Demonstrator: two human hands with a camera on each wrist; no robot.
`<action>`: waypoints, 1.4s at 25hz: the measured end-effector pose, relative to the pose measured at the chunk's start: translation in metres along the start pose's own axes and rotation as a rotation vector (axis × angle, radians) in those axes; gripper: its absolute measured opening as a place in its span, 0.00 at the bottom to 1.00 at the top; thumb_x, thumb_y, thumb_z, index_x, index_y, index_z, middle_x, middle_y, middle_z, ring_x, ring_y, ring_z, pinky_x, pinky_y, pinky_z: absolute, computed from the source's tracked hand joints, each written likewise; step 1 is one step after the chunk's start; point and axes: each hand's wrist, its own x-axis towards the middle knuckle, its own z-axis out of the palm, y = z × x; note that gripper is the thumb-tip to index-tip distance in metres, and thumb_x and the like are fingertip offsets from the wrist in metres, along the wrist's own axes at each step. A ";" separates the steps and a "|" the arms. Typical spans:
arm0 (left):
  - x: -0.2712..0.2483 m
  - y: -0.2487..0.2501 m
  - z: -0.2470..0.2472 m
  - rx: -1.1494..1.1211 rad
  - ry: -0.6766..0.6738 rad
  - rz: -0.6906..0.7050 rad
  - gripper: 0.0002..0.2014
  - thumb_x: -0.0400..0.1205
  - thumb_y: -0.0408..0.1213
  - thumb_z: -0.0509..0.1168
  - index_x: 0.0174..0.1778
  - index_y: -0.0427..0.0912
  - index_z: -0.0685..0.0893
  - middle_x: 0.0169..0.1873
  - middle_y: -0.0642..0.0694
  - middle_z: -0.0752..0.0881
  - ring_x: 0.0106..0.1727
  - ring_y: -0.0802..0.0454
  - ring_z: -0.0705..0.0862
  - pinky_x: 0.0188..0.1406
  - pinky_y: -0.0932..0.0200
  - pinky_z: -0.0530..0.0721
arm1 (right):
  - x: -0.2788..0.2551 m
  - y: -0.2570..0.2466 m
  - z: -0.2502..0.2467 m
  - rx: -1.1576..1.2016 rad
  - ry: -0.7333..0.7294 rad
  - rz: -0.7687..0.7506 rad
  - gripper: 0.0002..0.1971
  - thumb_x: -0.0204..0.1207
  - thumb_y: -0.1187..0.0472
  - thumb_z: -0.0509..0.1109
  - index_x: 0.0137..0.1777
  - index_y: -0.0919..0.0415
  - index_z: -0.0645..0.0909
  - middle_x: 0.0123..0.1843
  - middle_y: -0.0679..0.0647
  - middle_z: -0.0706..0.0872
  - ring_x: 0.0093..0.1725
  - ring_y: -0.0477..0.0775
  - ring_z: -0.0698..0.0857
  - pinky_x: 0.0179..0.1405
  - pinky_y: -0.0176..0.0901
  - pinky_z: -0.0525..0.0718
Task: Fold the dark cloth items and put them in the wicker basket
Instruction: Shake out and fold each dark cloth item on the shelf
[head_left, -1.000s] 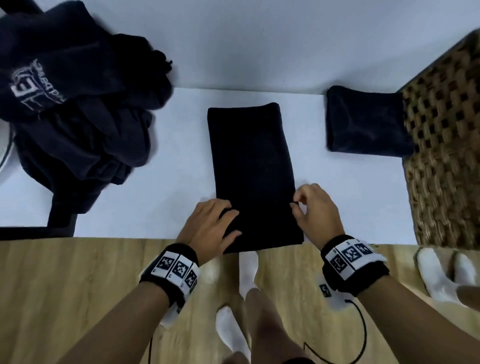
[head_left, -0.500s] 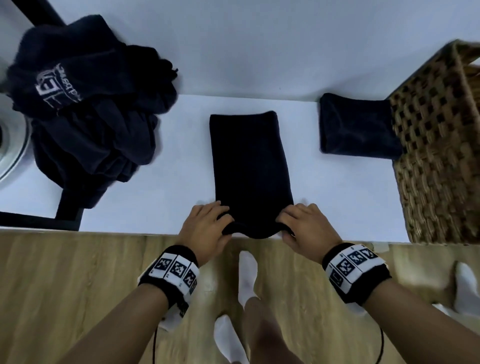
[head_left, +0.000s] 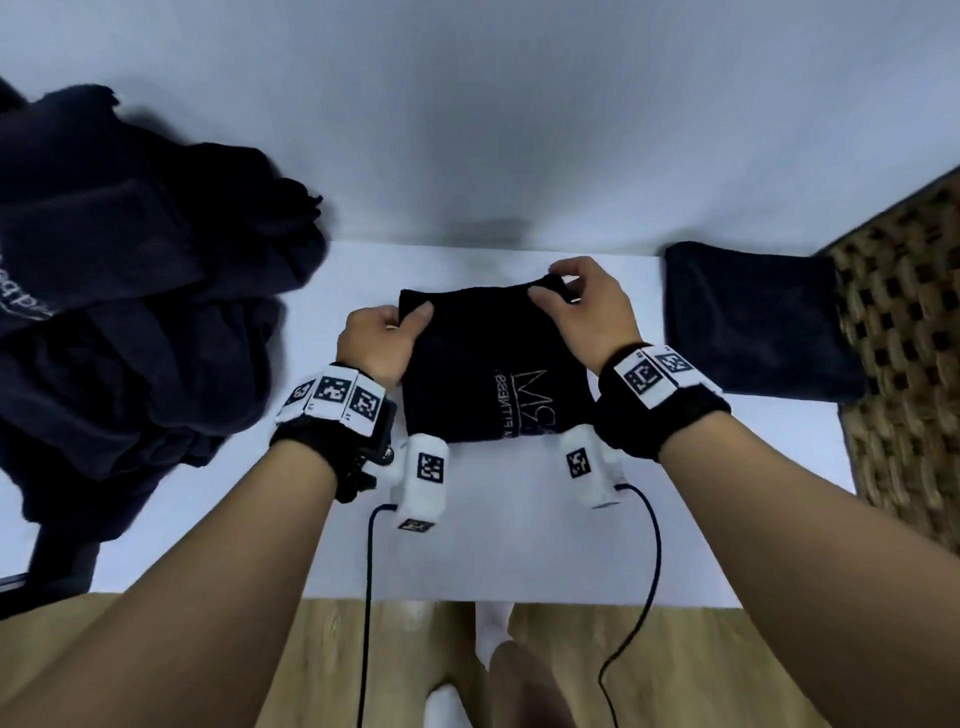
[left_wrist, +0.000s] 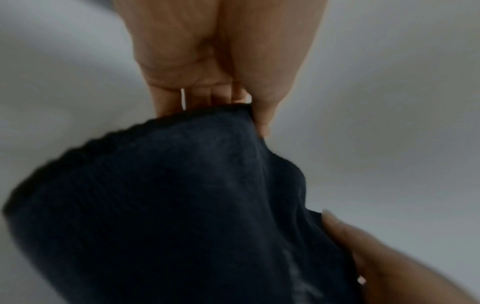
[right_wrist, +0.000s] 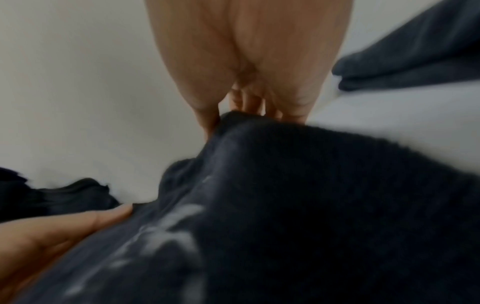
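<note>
A dark towel (head_left: 488, 364) with pale lettering lies doubled over in the middle of the white table (head_left: 519, 545). My left hand (head_left: 387, 332) pinches its far left corner and my right hand (head_left: 576, 296) pinches its far right corner. In the left wrist view the thumb and fingers (left_wrist: 262, 115) clamp the towel's (left_wrist: 168, 205) edge. In the right wrist view the fingers (right_wrist: 207, 115) hold the towel (right_wrist: 298, 205) the same way. A folded dark towel (head_left: 753, 322) lies to the right, against the wicker basket (head_left: 904, 364).
A heap of unfolded dark cloths (head_left: 119, 322) fills the table's left side. A white wall rises behind the table. The wooden floor (head_left: 156, 665) and white-socked feet show below the table's near edge. Cables hang from both wrist cameras.
Both hands took the towel's near corners and carried them away from me to the far edge, folding it in half. The lettering now faces up.
</note>
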 end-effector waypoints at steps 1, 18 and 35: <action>0.006 -0.003 0.003 0.089 -0.005 0.002 0.23 0.74 0.58 0.70 0.26 0.42 0.76 0.27 0.44 0.80 0.40 0.36 0.84 0.39 0.57 0.76 | 0.006 0.005 0.003 -0.026 -0.018 0.036 0.19 0.74 0.52 0.75 0.63 0.55 0.79 0.49 0.51 0.83 0.53 0.53 0.83 0.58 0.40 0.78; -0.046 0.000 0.016 -0.264 -0.227 -0.179 0.11 0.75 0.41 0.74 0.52 0.44 0.84 0.50 0.42 0.90 0.48 0.48 0.89 0.51 0.52 0.88 | -0.036 0.008 -0.012 0.031 -0.138 0.233 0.22 0.75 0.43 0.71 0.56 0.62 0.77 0.52 0.54 0.86 0.54 0.56 0.85 0.57 0.48 0.82; -0.046 0.130 0.223 -0.096 -0.529 0.145 0.40 0.74 0.30 0.72 0.79 0.54 0.62 0.62 0.40 0.82 0.63 0.42 0.83 0.61 0.35 0.82 | 0.024 0.085 -0.212 -0.379 0.322 0.276 0.28 0.78 0.51 0.70 0.73 0.63 0.67 0.67 0.68 0.79 0.66 0.69 0.79 0.63 0.53 0.74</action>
